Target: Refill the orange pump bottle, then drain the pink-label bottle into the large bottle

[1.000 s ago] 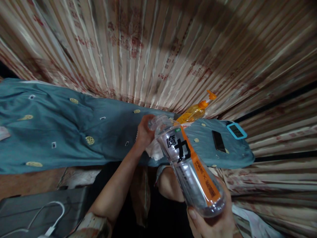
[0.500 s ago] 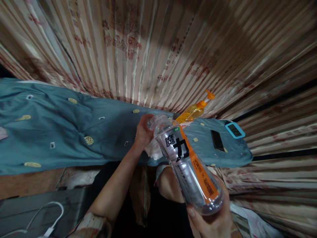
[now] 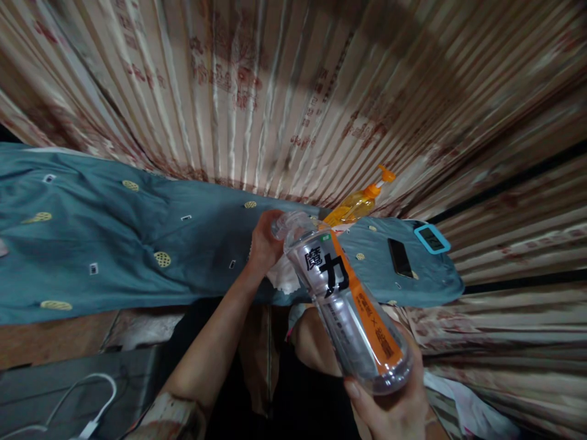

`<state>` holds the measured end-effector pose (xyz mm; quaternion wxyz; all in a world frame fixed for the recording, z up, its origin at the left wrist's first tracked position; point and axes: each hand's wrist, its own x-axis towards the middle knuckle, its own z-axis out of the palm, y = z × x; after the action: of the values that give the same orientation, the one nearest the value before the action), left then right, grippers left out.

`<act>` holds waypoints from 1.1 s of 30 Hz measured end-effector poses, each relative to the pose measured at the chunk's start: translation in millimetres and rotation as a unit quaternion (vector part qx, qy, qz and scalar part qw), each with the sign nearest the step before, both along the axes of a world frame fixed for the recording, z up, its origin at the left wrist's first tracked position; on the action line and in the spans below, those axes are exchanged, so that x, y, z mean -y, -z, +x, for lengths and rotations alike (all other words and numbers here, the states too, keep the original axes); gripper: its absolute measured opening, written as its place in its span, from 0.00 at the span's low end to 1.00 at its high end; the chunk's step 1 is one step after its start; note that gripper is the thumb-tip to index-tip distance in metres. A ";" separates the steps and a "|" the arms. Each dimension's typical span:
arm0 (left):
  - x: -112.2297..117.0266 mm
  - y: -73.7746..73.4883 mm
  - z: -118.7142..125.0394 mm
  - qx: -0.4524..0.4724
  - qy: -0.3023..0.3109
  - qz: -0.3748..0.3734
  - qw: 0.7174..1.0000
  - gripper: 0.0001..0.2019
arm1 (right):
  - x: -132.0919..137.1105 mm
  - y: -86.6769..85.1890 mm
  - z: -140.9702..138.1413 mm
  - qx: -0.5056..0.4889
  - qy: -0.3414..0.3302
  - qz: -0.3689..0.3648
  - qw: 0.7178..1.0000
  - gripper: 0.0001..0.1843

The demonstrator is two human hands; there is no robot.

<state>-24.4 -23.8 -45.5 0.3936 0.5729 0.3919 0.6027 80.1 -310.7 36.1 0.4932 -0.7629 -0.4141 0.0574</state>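
A clear plastic bottle [image 3: 337,318] with an orange and silver label slants across my lap, its neck end towards the upper left. My right hand [image 3: 394,397] is closed around its base, thumb on the near side. At the neck end, my left hand [image 3: 266,243] grips the bottle; its fingertips are partly hidden behind the clear plastic. A crumpled white tissue [image 3: 283,276] shows just below my left hand, partly covered by hand and bottle; whether the hand touches it I cannot tell. Behind the bottle stands a pump bottle [image 3: 355,206] of yellow liquid with an orange pump.
A teal patterned cloth [image 3: 114,244] covers the long narrow surface before me. On its right lie a dark phone [image 3: 400,258] and a blue-framed digital clock [image 3: 431,238]. Pleated curtains [image 3: 275,91] hang behind and to the right. A white cable [image 3: 107,391] lies at lower left.
Almost nothing differs. The whole view has shifted slightly, and both hands keep the same hold on the bottle.
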 end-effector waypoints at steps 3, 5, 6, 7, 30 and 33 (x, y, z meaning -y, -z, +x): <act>-0.9 1.3 1.0 -0.005 -0.003 0.004 1.000 0.28 | -1.9 -2.5 -2.7 -0.030 0.022 0.006 0.999 0.51; -1.4 2.4 1.8 -0.007 -0.005 0.005 1.000 0.28 | -2.6 -3.7 -4.3 -0.037 0.026 0.005 0.999 0.51; -1.4 2.7 2.0 -0.008 -0.006 0.006 1.000 0.28 | -2.6 -4.1 -4.7 -0.039 0.028 0.003 0.999 0.51; -1.4 2.7 2.0 -0.010 -0.007 0.006 1.000 0.28 | -2.4 -4.2 -5.0 -0.041 0.029 0.001 0.999 0.51; 1.3 -0.6 1.9 -0.037 -0.011 0.026 0.999 0.27 | 1.9 -2.4 -0.3 -0.021 0.024 -0.007 0.999 0.49; 1.9 -1.3 1.7 -0.040 -0.006 0.025 0.999 0.26 | 2.4 -2.9 -0.2 -0.012 0.024 -0.009 1.000 0.49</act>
<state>-22.7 -25.7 -44.2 0.3595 0.6034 0.3958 0.5916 79.9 -313.1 39.0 0.4927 -0.7764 -0.3886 0.0586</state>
